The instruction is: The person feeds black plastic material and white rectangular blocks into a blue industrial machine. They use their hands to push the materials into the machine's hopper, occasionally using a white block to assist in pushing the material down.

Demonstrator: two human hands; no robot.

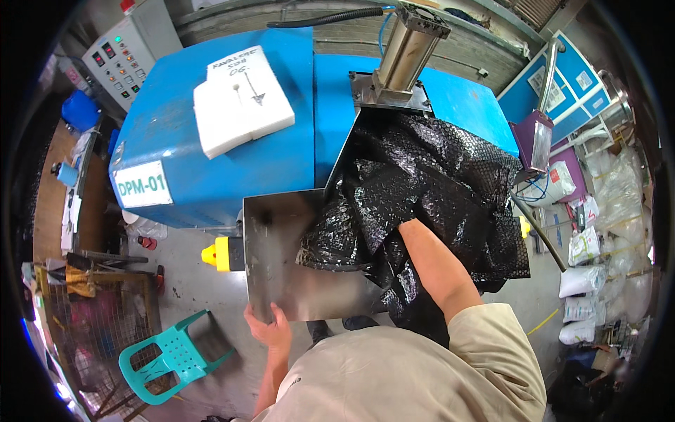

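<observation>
A heap of crumpled, shiny black plastic sheet with a bubble-like texture fills the right part of a bare metal feed tray. My right forearm reaches into its folds, which hide the hand and fingers. Part of the sheet hangs over the tray's near edge. At the tray's near left corner my left hand is closed on the rim, thumb on top. The tray joins a blue machine, and a metal cylinder stands upright just behind the plastic.
White foam blocks lie on the machine's blue cover. A yellow-and-black knob sticks out left of the tray. A green plastic stool and a wire cage are at the lower left. White sacks line the right side.
</observation>
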